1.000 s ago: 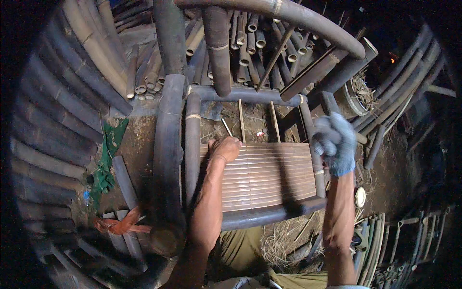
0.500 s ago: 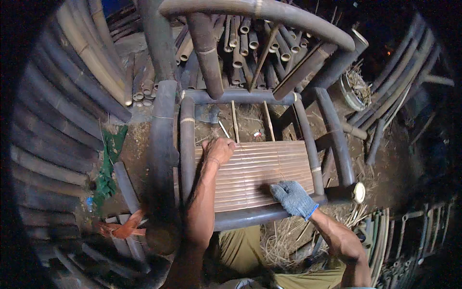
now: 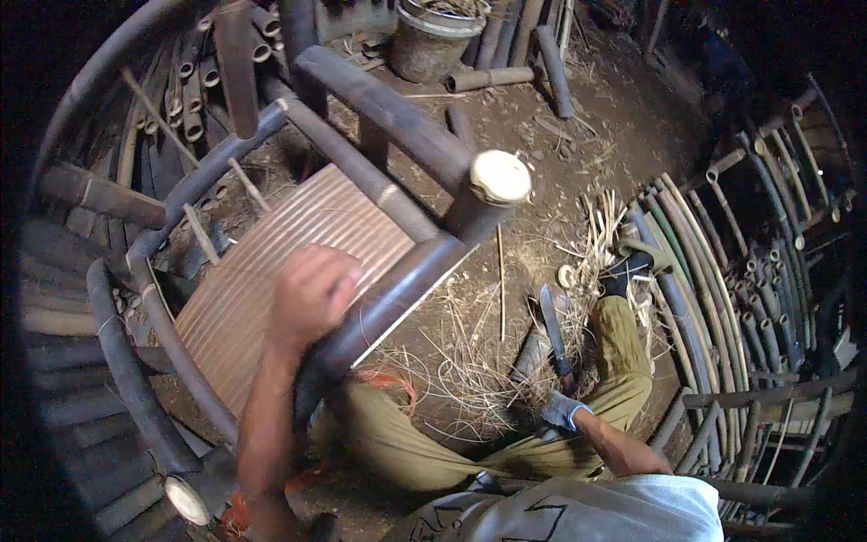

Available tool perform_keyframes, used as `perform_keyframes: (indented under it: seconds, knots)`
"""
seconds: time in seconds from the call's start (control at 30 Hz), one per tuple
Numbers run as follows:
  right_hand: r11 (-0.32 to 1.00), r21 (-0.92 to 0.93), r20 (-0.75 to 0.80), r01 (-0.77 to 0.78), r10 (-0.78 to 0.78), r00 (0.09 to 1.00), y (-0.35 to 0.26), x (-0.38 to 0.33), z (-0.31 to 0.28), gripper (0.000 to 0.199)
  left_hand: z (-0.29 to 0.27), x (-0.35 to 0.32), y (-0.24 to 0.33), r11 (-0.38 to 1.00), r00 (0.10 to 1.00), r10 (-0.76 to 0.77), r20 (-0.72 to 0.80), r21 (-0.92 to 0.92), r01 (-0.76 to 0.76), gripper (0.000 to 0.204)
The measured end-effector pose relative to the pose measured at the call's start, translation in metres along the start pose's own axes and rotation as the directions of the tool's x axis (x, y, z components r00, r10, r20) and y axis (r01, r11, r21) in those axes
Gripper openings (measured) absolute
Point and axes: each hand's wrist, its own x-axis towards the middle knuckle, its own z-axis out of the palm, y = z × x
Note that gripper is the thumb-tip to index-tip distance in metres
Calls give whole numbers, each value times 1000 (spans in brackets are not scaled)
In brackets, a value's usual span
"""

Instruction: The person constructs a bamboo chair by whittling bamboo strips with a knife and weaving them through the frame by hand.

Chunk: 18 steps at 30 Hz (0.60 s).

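Observation:
A bamboo chair frame stands before me, its seat of narrow bamboo slats (image 3: 289, 244) running between dark poles. My left hand (image 3: 313, 294) hovers over or rests against the near edge of the slats; it is smeared by motion, with its fingers seemingly bent. Far to the right, my right hand (image 3: 562, 411), in a grey glove, is at the butt end of a machete (image 3: 552, 321). The machete's dark handle points toward the glove. Whether the fingers touch or grip it cannot be made out. Beside the blade lies a short bamboo piece (image 3: 531, 354).
Bamboo shavings (image 3: 461, 361) litter the floor by my legs. Bent and straight bamboo poles (image 3: 700, 280) stand at the right. A bucket (image 3: 438, 36) sits at the back, and cut bamboo tubes (image 3: 192, 99) are stacked at the far left. A cut pole end (image 3: 501, 176) juts out from the chair.
My view has swung right. My right hand has left the slats and moved down right to the machete's handle. My left hand has come off the far slat edge, toward the near side.

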Motion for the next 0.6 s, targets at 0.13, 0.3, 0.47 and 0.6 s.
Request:
perform_keyframes:
  seconds: [0.13, 0.3, 0.47, 0.6]
  knots:
    - [998, -43, -469, -44, 19, 883, 63, 56, -7, 28, 106, 22, 78, 943, 953, 152, 261, -328, -61, 13]
    - [991, -124, -626, -50, -39, 779, 25, 97, -39, 36, 312, 2, 81, 930, 528, -298, 795, 117, 349, 34]
    - [988, 155, -579, 3, 89, 810, 40, 115, -15, 39, 445, -8, 80, 682, 327, -700, 634, 458, 571, 35]
    - [945, 326, -412, -29, 170, 895, 47, 90, -39, 40, 489, -2, 105, 584, 231, -771, 593, 515, 627, 35]
